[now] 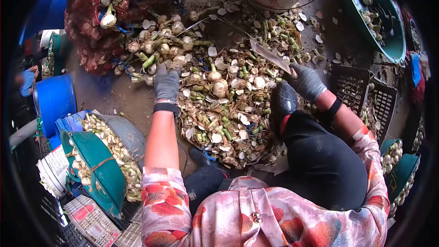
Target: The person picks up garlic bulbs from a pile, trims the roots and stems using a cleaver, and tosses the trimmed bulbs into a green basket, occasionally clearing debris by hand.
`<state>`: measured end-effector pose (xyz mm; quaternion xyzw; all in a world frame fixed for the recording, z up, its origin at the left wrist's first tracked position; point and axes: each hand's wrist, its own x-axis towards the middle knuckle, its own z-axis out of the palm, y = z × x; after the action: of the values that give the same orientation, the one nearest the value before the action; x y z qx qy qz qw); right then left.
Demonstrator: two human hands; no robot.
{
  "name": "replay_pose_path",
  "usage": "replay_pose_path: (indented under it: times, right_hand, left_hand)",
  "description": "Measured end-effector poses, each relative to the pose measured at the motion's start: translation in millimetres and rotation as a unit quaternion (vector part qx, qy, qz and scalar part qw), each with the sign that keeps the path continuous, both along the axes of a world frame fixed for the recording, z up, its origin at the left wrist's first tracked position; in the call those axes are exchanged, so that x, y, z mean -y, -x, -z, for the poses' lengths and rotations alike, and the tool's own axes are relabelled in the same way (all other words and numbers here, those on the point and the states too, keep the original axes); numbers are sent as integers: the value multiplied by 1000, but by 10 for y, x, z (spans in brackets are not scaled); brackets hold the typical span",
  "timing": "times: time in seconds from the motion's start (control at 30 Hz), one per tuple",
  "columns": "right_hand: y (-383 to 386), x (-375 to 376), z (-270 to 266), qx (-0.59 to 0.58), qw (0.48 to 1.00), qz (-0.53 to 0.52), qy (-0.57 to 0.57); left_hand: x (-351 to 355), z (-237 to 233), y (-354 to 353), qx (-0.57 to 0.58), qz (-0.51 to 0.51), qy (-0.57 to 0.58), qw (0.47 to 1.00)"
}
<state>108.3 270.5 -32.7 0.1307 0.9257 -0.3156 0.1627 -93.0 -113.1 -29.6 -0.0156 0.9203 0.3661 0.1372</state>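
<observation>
My left hand (167, 83), in a grey glove, reaches to the near edge of a pile of garlic bulbs with green stems (157, 41). Its fingers are closed around a garlic bulb (179, 60), partly hidden by them. In my right hand (306, 82), also gloved, is a knife (270, 56) with a broad, dirty blade pointing up and to the left. Between my hands lies a wide heap of garlic trimmings (215, 123), with cut stems, roots and skins. Two whole garlic bulbs, one paler bulb (220, 88) among them, rest on that heap.
Red net sacks of garlic (91, 32) stand at the back left. A white bucket (279, 4) and a green basin (350, 0) are at the back. Green tubs (103, 169) of garlic and a blue barrel (55, 100) stand left, dark crates (384, 105) right.
</observation>
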Motion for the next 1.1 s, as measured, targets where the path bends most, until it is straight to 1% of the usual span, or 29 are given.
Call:
replay_pose_path:
  times: [0.03, 0.07, 0.1, 0.17, 0.2, 0.23, 0.27, 0.3, 0.33, 0.37, 0.4, 0.43, 0.5, 0.57, 0.6, 0.63, 0.67, 0.7, 0.73, 0.77, 0.8, 0.87, 0.9, 0.93, 0.97, 1.0, 1.03, 1.07, 1.1]
  right_hand:
    - [-37, 11, -6, 2, 1000, 5, 3]
    - [-71, -1, 16, 0, 1000, -5, 8]
    - [-83, 8, 5, -3, 1000, -16, 14]
    - [-84, 9, -42, 49, 998, -21, 13]
    - [-70, 17, -65, 64, 998, -27, 13]
    - [-57, 27, -72, 78, 996, -33, 14]
    - [-52, 43, -41, 60, 997, -36, 19]
    - [-24, 62, -28, 41, 998, -47, 19]
    - [19, 79, -13, 23, 998, -58, 18]
    - [51, 109, 9, 6, 998, -67, 16]
    - [148, 181, -113, 17, 996, -58, 59]
    - [207, 233, -161, 23, 994, -72, 74]
    - [295, 374, -246, -11, 993, -94, 73]
    - [367, 487, -430, -71, 984, -143, 78]
    - [402, 540, -522, -52, 981, -178, 62]
    - [403, 558, -555, -63, 974, -212, 58]
    - [377, 573, -600, -75, 973, -211, 62]
    - [351, 593, -639, -87, 972, -210, 67]
    - [330, 589, -662, -74, 972, -213, 61]
    - [308, 575, -678, -61, 973, -216, 56]
    - [291, 570, -683, -49, 973, -219, 52]
    - [237, 579, -656, -37, 976, -207, 54]
    - [209, 574, -624, -31, 978, -199, 55]
    - [182, 544, -567, -44, 975, -206, 64]
    - [151, 500, -487, -51, 975, -206, 60]
    - [135, 460, -427, -59, 975, -206, 55]
    - [126, 434, -378, -67, 975, -208, 49]
    - [127, 421, -334, -56, 976, -204, 58]
    - [164, 345, -159, -11, 990, -131, 51]
  left_hand:
    - [-61, 339, 120, 8, -6, 117, 993]
    - [-227, 400, 186, 64, -21, 230, 971]
    - [-345, 512, 254, 102, -33, 281, 954]
    - [-398, 624, 329, 158, -89, 309, 934]
    - [-400, 643, 334, 146, -81, 316, 934]
    - [-364, 738, 389, 155, -104, 264, 946]
    - [-281, 867, 439, 165, -127, 213, 955]
    - [-258, 884, 470, 174, -150, 161, 960]
    - [-238, 906, 488, 147, -101, 130, 975]
    - [-234, 966, 391, 116, -103, 13, 988]
    - [-265, 916, 295, 101, -30, -66, 992]
    - [-308, 833, 177, 88, 41, -147, 984]
    - [-575, 393, -210, -17, 163, -205, 965]
    - [-599, 622, -380, 24, 202, -247, 948]
    - [-608, 740, -465, 46, 220, -266, 937]
    - [-686, 707, -666, 68, 151, -329, 929]
    - [-767, 666, -868, 82, 81, -394, 912]
    - [-805, 503, -883, 136, 92, -496, 853]
    - [-843, 340, -898, 202, 93, -590, 777]
    - [-881, 175, -913, 270, 90, -660, 695]
    - [-893, 182, -932, 327, 81, -718, 609]
    - [-890, 159, -1034, 213, 181, -637, 718]
    - [-914, 99, -1078, 149, 220, -589, 763]
    - [-905, 23, -1128, 154, 222, -557, 786]
    - [-810, 300, -1179, 311, 114, -617, 714]
    - [-839, 343, -1184, 435, -37, -655, 616]
    - [-825, 362, -1185, 307, 110, -530, 783]
    - [-801, 368, -1191, 151, 249, -362, 885]
    - [-917, 110, -1217, 87, 280, -305, 906]
